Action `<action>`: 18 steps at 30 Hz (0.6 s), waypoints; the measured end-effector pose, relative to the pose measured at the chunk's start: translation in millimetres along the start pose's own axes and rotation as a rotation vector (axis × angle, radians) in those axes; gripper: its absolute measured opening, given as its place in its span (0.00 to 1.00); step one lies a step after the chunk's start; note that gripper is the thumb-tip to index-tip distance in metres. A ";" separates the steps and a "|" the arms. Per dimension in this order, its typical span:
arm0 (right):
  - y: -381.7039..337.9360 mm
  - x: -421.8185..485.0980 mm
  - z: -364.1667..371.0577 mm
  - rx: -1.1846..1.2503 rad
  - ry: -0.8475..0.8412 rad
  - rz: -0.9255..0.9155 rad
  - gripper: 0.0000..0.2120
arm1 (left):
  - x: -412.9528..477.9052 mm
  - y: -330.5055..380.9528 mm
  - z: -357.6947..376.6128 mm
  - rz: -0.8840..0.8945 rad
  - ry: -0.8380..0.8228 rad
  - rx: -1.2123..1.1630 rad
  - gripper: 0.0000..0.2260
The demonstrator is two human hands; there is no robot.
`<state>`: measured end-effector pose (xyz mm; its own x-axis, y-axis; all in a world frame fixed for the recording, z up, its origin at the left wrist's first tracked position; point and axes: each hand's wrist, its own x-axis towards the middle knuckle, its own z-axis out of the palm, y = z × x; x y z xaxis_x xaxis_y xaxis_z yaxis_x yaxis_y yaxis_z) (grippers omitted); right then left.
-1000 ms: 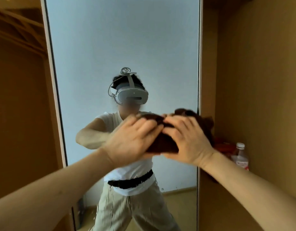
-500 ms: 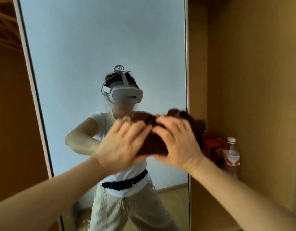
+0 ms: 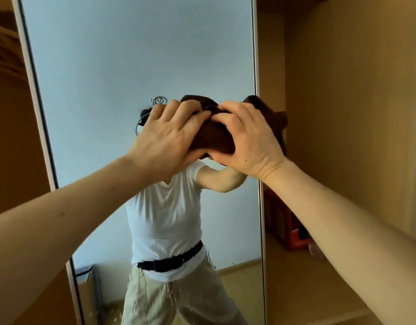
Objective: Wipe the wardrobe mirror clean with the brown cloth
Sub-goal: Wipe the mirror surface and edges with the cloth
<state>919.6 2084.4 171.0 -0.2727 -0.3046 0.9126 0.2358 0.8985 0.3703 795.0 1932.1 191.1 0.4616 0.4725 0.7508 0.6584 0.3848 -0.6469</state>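
Two hands [image 3: 167, 139] [image 3: 251, 141], one cloth [image 3: 211, 137], one mirror [image 3: 132, 55]

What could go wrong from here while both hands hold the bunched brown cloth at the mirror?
The brown cloth is bunched tight between the left hand and right hand, so little of it may meet the mirror, leaving streaks. The right forearm lies close above the red box on the shelf and might knock it.
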 end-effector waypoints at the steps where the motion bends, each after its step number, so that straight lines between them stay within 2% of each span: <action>1: -3.1 -6.1 2.2 0.018 0.015 0.031 0.27 | -3.1 3.5 0.6 -0.014 -0.008 -0.013 0.26; 5: -25.2 -60.2 12.7 0.074 0.017 0.105 0.27 | -35.3 31.2 4.5 0.056 -0.076 -0.081 0.26; 8: -48.1 -122.0 15.1 0.100 -0.109 0.126 0.31 | -74.3 67.6 6.5 0.169 -0.171 -0.102 0.24; 11: -54.3 -152.0 11.9 0.083 -0.214 0.045 0.29 | -91.3 87.9 5.7 0.277 -0.221 -0.126 0.22; 14: -24.8 -110.3 1.3 0.071 -0.211 0.006 0.29 | -51.5 65.2 5.8 0.301 -0.157 -0.095 0.23; 18: 30.1 -19.0 -20.7 0.009 -0.099 0.040 0.27 | 28.5 25.1 4.7 0.107 -0.040 0.021 0.25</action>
<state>951.2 2110.7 168.4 -0.3538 -0.2365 0.9049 0.2399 0.9122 0.3321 821.9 1959.0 195.6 0.5038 0.5431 0.6717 0.5941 0.3466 -0.7259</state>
